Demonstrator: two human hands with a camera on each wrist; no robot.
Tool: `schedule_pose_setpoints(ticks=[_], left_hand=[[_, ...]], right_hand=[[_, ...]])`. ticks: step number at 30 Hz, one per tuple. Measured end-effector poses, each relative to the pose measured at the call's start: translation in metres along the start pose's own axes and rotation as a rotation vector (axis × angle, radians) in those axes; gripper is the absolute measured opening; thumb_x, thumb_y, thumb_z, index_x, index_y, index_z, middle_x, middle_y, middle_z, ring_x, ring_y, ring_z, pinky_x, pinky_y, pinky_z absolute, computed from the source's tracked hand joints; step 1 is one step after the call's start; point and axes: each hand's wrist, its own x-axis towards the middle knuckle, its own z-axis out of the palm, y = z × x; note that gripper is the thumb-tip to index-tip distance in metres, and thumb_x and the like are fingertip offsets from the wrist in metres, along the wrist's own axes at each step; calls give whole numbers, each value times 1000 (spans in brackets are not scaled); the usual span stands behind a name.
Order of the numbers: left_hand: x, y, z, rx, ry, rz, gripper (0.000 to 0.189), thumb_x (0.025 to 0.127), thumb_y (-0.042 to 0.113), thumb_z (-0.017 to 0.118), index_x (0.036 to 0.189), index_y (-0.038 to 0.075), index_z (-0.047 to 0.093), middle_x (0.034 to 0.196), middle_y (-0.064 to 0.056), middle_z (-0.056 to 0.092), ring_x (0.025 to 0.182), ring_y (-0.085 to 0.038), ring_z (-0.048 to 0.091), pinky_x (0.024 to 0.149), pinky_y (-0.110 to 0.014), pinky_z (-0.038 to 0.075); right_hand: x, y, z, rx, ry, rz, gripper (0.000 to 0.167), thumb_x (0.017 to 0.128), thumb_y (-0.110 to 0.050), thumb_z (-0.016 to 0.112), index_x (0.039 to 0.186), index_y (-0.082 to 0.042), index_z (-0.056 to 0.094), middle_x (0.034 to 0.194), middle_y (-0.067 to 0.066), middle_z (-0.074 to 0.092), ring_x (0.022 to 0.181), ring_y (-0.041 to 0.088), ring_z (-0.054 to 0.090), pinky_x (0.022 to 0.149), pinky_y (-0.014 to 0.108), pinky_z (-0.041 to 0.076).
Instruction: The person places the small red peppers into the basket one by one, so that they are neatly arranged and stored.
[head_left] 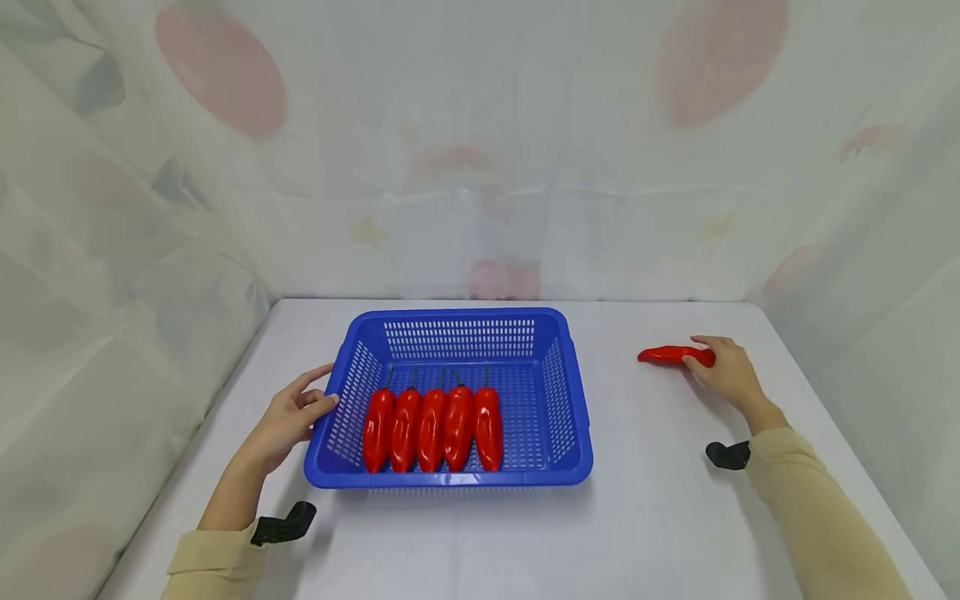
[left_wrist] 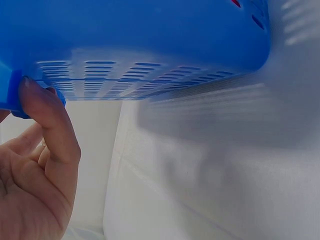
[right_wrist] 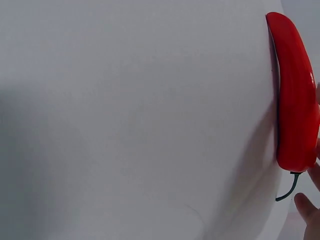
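A blue plastic basket stands on the table, with several glossy red chili peppers side by side in its left and middle part, stems pointing away. My left hand holds the basket's left rim, and a bent digit presses against that rim in the left wrist view. Far to the right, a single red chili pepper lies sideways on the table. Over its stem end, my right hand grips it with thumb on the near side and fingers on the far side. A dark curved stem shows in the right wrist view.
The white table ends at a pale printed curtain along the back. More of this sheeting hangs at both sides. A wide stretch of table separates the basket from the single pepper. Each sleeve cuff carries a black strap piece.
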Motion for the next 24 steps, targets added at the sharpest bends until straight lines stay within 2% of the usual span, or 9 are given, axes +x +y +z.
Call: schedule_pose_setpoints(ticks=[8, 14, 18, 24], left_hand=[[0, 0, 0, 1, -1, -2, 66, 92, 28, 57, 146, 15, 22, 90, -14, 54, 74, -18, 63, 67, -38, 57], [1, 0, 0, 0, -2, -7, 65, 92, 26, 56, 147, 16, 21, 92, -14, 54, 74, -18, 63, 68, -38, 57], [2, 0, 0, -3, -3, -9, 65, 93, 24, 55, 147, 16, 21, 93, -15, 55, 74, -18, 63, 67, -39, 57], [3, -1, -1, -8, -5, -15, 65, 93, 24, 55, 147, 16, 21, 92, -14, 54, 74, -18, 63, 67, -39, 57]], right_hand=[[-8, -3, 2, 78, 151, 200, 56, 93, -32, 46, 131, 7, 39, 125, 33, 39, 112, 49, 35, 91, 61, 36], [-13, -5, 3, 117, 243, 333, 57, 91, -36, 46, 129, 6, 40, 113, 29, 44, 106, 45, 40, 86, 53, 35], [-13, -4, 5, 129, 223, 420, 62, 91, -42, 43, 130, 6, 38, 109, 28, 46, 99, 42, 44, 80, 50, 38], [-10, -7, 8, 148, 135, 501, 74, 90, -52, 39, 132, 8, 31, 116, 31, 44, 99, 43, 45, 82, 52, 41]])
